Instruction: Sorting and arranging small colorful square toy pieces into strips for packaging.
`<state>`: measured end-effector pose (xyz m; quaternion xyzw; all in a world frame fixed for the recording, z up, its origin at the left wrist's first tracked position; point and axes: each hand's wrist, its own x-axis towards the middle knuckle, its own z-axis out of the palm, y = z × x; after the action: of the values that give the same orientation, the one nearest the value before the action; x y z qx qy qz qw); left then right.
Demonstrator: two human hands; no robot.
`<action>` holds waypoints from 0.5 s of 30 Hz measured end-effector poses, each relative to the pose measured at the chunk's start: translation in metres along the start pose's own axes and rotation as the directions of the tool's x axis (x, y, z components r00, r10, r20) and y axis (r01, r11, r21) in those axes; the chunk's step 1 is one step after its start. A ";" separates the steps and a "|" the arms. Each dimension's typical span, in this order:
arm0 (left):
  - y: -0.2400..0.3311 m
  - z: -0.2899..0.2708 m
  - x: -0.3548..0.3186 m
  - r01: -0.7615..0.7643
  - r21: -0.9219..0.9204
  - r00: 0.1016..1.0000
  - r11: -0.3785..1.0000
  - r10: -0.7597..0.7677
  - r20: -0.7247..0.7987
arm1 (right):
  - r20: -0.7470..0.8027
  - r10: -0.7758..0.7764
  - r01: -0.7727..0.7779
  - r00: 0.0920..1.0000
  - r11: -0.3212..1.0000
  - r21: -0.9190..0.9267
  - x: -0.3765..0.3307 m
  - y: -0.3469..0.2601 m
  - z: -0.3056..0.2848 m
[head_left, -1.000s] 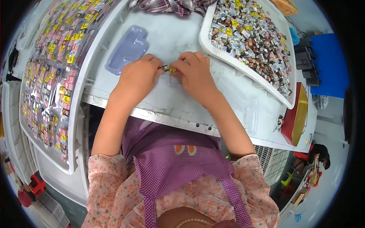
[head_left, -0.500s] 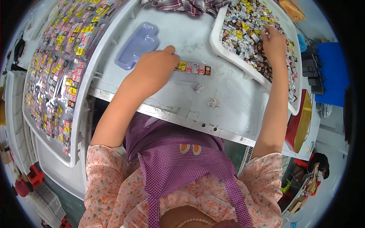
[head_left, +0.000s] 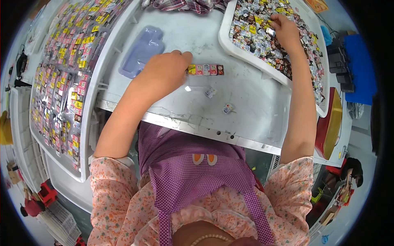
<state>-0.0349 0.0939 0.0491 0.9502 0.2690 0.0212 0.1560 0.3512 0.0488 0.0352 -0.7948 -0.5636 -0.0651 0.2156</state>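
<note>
Left hand (head_left: pixel 164 74) sits at centre-top of the frame, fingers curled down onto the left end of a short row of small coloured packets (head_left: pixel 205 69) on the white table (head_left: pixel 246 102); the row's long axis runs left to right across the frame, its free end pointing right. Right hand (head_left: pixel 285 30), upper right, digs into the white tray (head_left: pixel 225 41) of loose packets, fingertips pinched among them, though whether they grip one I cannot tell. A clear blister tray (head_left: pixel 141 51) lies just left of the left hand, two stray packets (head_left: pixel 219 100) below the row.
</note>
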 end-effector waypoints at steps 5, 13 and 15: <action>0.001 -0.003 0.000 0.103 -0.158 0.995 0.982 -0.100 0.025 | -0.198 -0.188 0.152 0.962 0.971 -0.183 -0.009 -0.010 -0.006; 0.008 0.000 0.000 0.194 -0.098 0.981 0.976 -0.195 0.008 | -0.337 0.048 0.079 0.940 0.933 0.350 -0.078 -0.131 -0.060; 0.008 -0.001 -0.001 0.209 -0.109 0.978 0.972 -0.209 0.012 | -0.362 -0.146 0.267 0.921 0.913 0.309 -0.102 -0.160 -0.055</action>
<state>-0.0319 0.0872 0.0523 0.9065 0.3660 0.0192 0.2095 0.1744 -0.0192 0.0922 -0.6559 -0.6036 -0.1184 0.4376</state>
